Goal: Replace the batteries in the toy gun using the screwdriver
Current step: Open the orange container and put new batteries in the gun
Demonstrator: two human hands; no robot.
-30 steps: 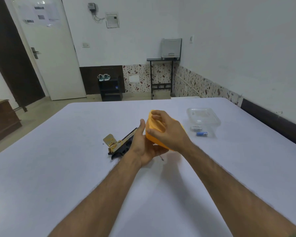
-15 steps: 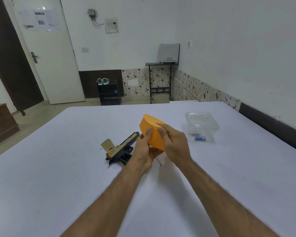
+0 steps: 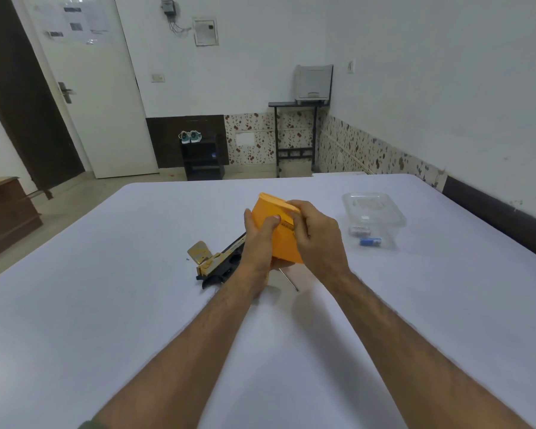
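An orange plastic box (image 3: 280,239) is held up above the table between both hands. My left hand (image 3: 259,243) grips its left side with the thumb across the front. My right hand (image 3: 314,239) curls over its lid edge at the top right. The black and gold toy gun (image 3: 217,261) lies on the white table just left of my left wrist, partly hidden by it. A thin metal shaft, the screwdriver (image 3: 289,279), pokes out on the table below the box. A blue battery (image 3: 369,242) lies beside the clear container.
A clear plastic container (image 3: 373,213) stands on the white table (image 3: 136,305) to the right, with a pale battery-like thing inside. A tiny dark speck lies left of the gun. Beyond the table's far edge are a door, a shoe rack and a small stand.
The orange box has been turned more upright in my hands. My right hand has shifted from the box's side up to its lid edge.
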